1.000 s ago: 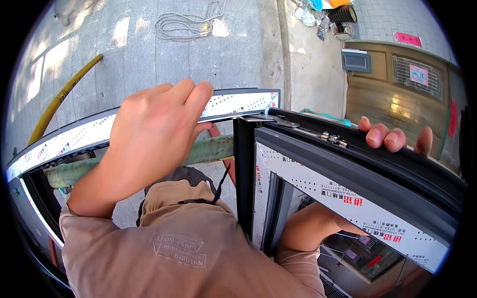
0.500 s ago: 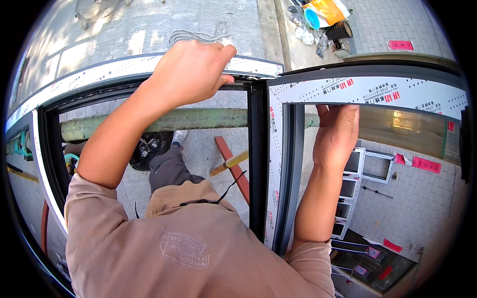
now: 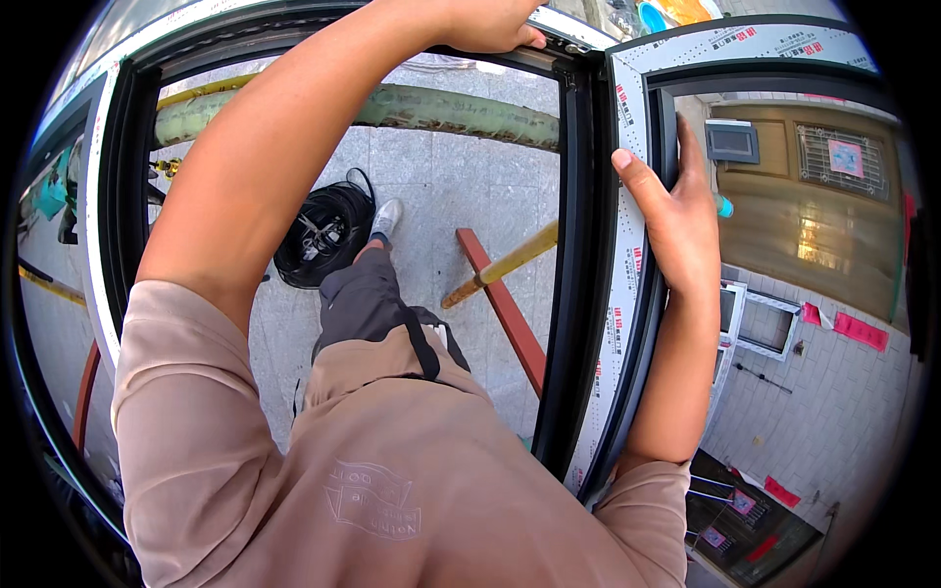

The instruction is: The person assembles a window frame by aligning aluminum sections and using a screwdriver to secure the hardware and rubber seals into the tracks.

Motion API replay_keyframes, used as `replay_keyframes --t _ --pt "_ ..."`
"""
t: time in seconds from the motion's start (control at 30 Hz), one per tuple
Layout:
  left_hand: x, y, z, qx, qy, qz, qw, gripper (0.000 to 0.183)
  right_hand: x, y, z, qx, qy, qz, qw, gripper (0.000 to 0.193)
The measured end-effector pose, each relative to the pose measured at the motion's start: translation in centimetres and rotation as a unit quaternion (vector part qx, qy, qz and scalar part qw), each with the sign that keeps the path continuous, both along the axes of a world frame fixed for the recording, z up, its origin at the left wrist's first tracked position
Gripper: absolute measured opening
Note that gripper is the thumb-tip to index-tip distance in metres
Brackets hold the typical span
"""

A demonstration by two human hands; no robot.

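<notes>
A black window frame (image 3: 578,294) with white printed protective film stands in front of me. Beside it on the right, a dark sash (image 3: 627,284), also film-covered, is swung outward. Up at the frame's top rail, close to the corner by the sash, my left hand (image 3: 480,22) is closed with its thumb bent down. The upper edge of the view cuts off part of it, so whatever it pinches cannot be made out. My right hand (image 3: 681,220) grips the sash's upright side member, thumb over the film and fingers round the inner edge.
A green pipe (image 3: 451,116) crosses behind the frame. Below it are a black bag (image 3: 326,230), a yellow pole (image 3: 505,263) and a red-brown bar (image 3: 500,309) on grey paving. At right, small window frames (image 3: 767,323) lean by a tiled surface.
The view has shifted, so the frame and sash sit higher in it. My right hand has moved from the sash's top rail to its upright side. My left hand stays at the top corner.
</notes>
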State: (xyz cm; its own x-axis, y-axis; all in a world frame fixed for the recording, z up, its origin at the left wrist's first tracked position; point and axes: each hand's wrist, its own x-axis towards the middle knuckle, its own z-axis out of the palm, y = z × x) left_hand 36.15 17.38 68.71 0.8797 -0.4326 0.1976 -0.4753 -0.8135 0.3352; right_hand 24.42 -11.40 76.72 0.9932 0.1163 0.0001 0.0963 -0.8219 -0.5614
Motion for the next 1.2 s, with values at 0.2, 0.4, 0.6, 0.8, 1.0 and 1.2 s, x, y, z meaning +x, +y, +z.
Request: replay_keyframes --t 0.2,0.4,0.6,0.8,1.0,1.2 --pt "0.3 0.6 -0.9 -0.008 -0.007 0.009 1.000 0.047 -0.5 1.1 -0.3 0.070 0.012 -0.004 0.998 0.091" --pt "0.2 0.1 -0.7 0.017 0.015 0.009 1.000 0.054 -0.8 1.3 0.0 0.102 0.076 -0.034 0.991 0.095" --pt "0.3 -0.2 -0.7 0.049 -0.025 0.009 0.998 0.052 -1.2 1.9 0.1 0.092 0.064 -0.035 0.993 0.094" --pt "-0.1 0.8 -0.4 0.046 -0.026 -0.014 0.998 0.049 -1.4 2.5 -0.1 0.118 0.058 -0.043 0.990 0.088" --pt "-0.2 -0.1 0.0 0.030 -0.032 -0.019 0.999 0.050 -1.8 1.7 0.0 0.130 0.061 -0.054 0.988 0.084" --pt "-0.5 1.1 0.1 0.063 -0.027 -0.013 0.998 0.052 -1.5 2.1 -0.3 0.105 0.049 -0.042 0.992 0.082"
